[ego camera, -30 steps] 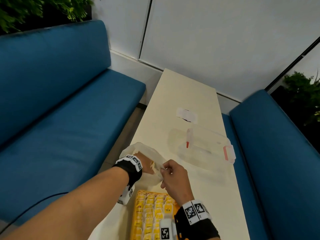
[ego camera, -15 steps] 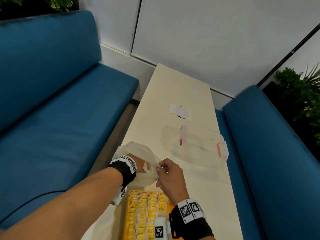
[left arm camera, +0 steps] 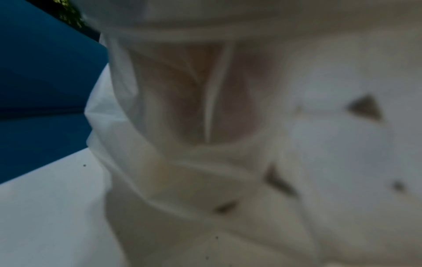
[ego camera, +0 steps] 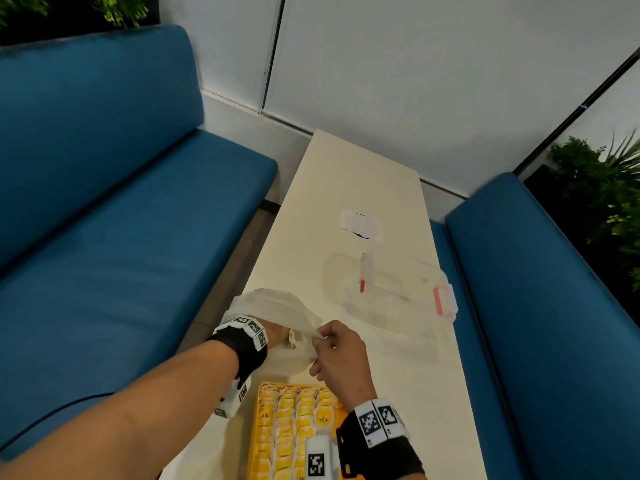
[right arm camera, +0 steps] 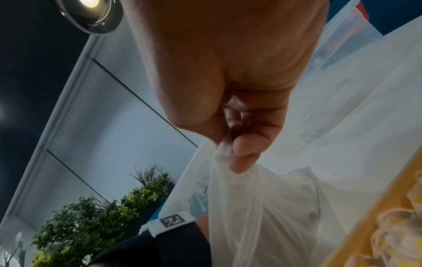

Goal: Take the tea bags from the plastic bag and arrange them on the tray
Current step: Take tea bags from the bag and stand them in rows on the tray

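Note:
A translucent white plastic bag [ego camera: 277,308] lies on the cream table near its left edge. My left hand [ego camera: 277,336] is pushed into the bag's mouth, its fingers hidden by the film; the left wrist view shows only blurred plastic [left arm camera: 205,108] with skin behind it. My right hand [ego camera: 332,348] pinches the bag's rim [right arm camera: 224,150] between thumb and forefinger and holds it up. Just in front of me sits a yellow tray [ego camera: 258,438] filled with rows of yellow-tagged tea bags [ego camera: 304,414].
A clear plastic box [ego camera: 391,289] with red latches lies beyond the bag on the table [ego camera: 346,174], and a white taped patch [ego camera: 360,225] is farther back. Blue sofas [ego camera: 104,202] flank the narrow table on both sides.
Both hands keep the same hold at the bag. The head view has tilted, so everything sits a little differently in frame.

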